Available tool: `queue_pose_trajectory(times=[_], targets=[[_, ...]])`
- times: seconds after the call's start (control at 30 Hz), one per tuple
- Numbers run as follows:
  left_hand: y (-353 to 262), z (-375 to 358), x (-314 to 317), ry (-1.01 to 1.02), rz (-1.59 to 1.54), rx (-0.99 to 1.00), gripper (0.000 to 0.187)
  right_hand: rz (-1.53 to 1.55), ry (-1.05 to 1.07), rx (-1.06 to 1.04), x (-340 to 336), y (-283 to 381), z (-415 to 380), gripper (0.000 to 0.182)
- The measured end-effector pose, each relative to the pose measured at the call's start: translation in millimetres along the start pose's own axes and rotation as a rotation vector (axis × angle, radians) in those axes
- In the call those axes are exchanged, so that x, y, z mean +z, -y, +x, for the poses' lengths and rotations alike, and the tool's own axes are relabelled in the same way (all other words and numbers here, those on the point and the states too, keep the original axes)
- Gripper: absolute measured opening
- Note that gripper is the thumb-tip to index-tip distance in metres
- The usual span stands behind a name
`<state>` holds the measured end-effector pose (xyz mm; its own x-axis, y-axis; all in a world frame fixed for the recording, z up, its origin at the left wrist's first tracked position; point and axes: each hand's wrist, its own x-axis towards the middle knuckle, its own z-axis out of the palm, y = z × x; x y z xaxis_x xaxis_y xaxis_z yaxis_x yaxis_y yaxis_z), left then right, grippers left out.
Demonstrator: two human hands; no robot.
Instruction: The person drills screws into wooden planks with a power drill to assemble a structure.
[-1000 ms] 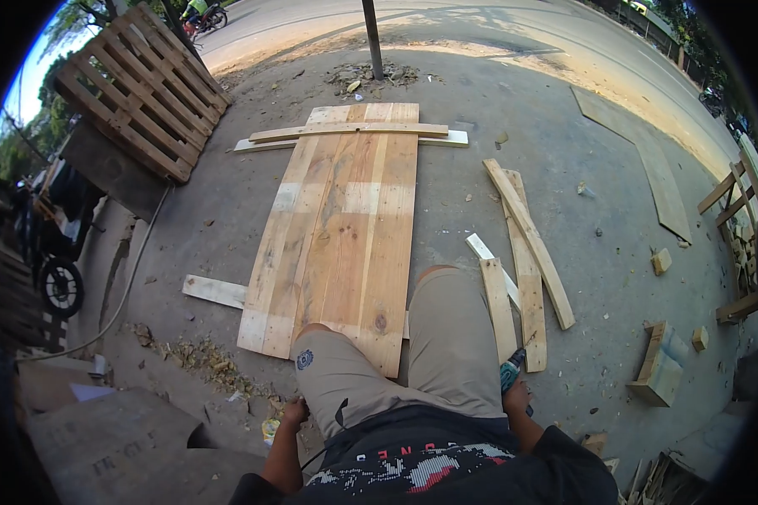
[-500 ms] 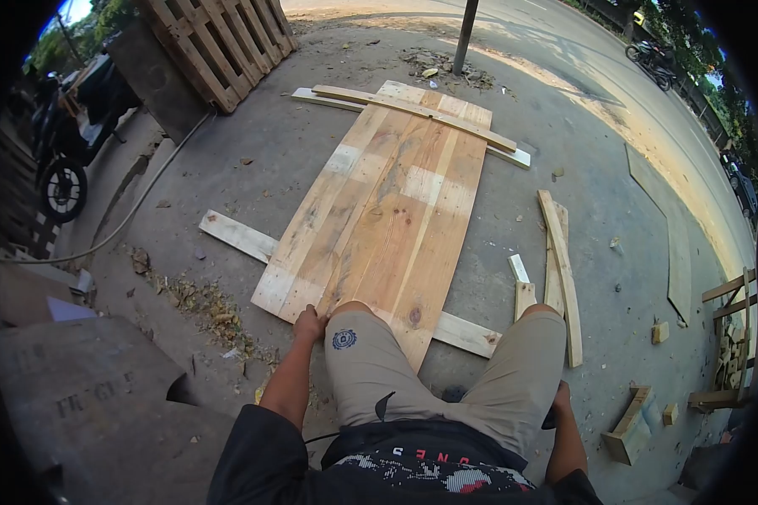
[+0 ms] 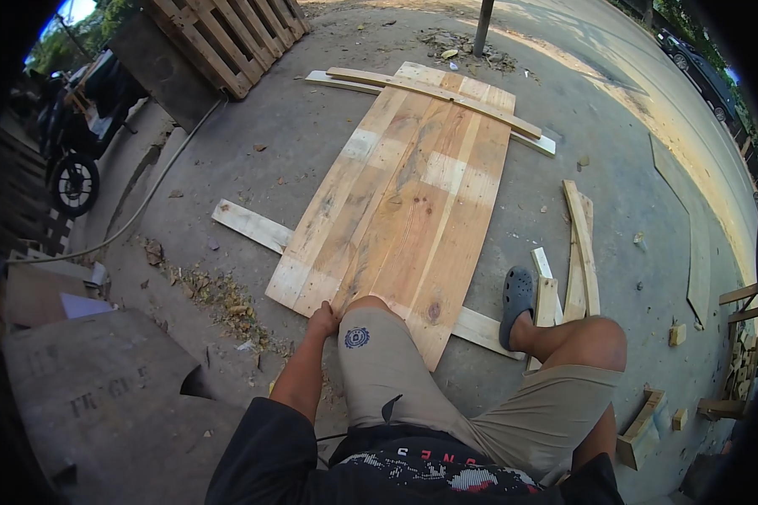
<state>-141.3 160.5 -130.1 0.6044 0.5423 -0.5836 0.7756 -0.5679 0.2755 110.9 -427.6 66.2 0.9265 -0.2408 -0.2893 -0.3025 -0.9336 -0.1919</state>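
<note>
Outdoors, on grey concrete ground (image 3: 177, 244) beside a road (image 3: 602, 42). Grips the near edge of the wooden panel (image 3: 400, 236) with the fingers of the left hand (image 3: 323, 321). Cannot tell the state of the right hand's fingers, hidden behind the leg. See the panel lying across pale boards (image 3: 248, 225), with a clog (image 3: 518, 299) near its right edge.
</note>
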Motion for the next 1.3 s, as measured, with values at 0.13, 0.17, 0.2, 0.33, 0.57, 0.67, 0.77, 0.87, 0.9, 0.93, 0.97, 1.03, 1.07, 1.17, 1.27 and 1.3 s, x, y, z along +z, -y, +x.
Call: queue_pose_trajectory(times=[0.13, 0.17, 0.2, 0.33, 0.57, 0.67, 0.77, 0.87, 0.9, 0.93, 0.97, 1.03, 1.07, 1.17, 1.27, 1.3], targets=[[3.5, -53.6, -18.9, -0.093, -0.119, -0.014, 0.033, -0.059, 0.029, -0.05, -31.6, 15.2, 11.0, 0.041], [10.9, -67.8, -11.9, -0.139, -0.173, -0.044, 0.03, -0.072, 0.04, -0.076, -43.0, 19.1, 17.3, 0.042], [22.6, -78.3, 0.1, -0.148, -0.206, -0.066, 0.029, -0.069, 0.044, -0.094, -60.8, 18.5, 17.0, 0.042], [88.6, -114.5, 41.6, -0.167, -0.25, -0.128, 0.026, -0.015, 0.111, -0.277, -74.9, 44.4, 84.7, 0.05], [87.7, -121.0, -48.0, -0.241, -0.173, -0.264, 0.018, 0.022, 0.099, -0.34, -46.4, 80.5, 223.8, 0.052], [40.9, -99.1, -89.4, -0.334, -0.208, -0.313, 0.017, -0.016, 0.129, -0.377, -43.3, 105.8, 276.5, 0.051], [-18.9, -72.0, -83.2, -0.322, -0.162, -0.313, 0.019, -0.028, 0.177, -0.464, -46.2, 136.7, 334.5, 0.05], [-86.4, -48.0, -70.3, -0.227, -0.131, -0.205, 0.021, -0.103, 0.234, -0.51, -44.8, 169.0, 419.4, 0.048], [-105.7, -40.6, -71.6, -0.183, -0.125, -0.157, 0.022, -0.13, 0.262, -0.515, -40.3, 177.9, 448.7, 0.047], [-120.7, -34.5, -80.4, -0.195, -0.138, -0.138, 0.021, -0.122, 0.345, -0.504, -43.8, 194.1, 460.9, 0.045], [-135.5, -33.3, -91.9, -0.197, -0.154, -0.116, 0.02, -0.122, 0.427, -0.484, -56.8, 214.4, 458.6, 0.044], [-168.4, -32.1, -133.6, -0.137, -0.133, -0.134, 0.02, -0.131, 0.575, -0.461, -73.6, 232.7, 478.6, 0.04], [-179.1, -33.0, -174.6, -0.09, -0.087, -0.182, 0.021, -0.157, 0.591, -0.43, -82.4, 241.3, 477.6, 0.039], [-188.0, -43.7, -305.9, -0.316, 0.053, -0.234, 0.018, -0.105, 0.662, -0.435, -92.3, 245.3, 491.4, 0.036], [-210.9, -58.5, -421.7, -0.611, 0.079, -0.221, 0.014, -0.043, 0.701, -0.379, -88.6, 237.2, 509.5, 0.034], [-233.6, -63.6, -445.7, -0.645, 0.116, -0.21, 0.016, -0.031, 0.721, -0.364, -88.1, 235.7, 513.0, 0.034]])
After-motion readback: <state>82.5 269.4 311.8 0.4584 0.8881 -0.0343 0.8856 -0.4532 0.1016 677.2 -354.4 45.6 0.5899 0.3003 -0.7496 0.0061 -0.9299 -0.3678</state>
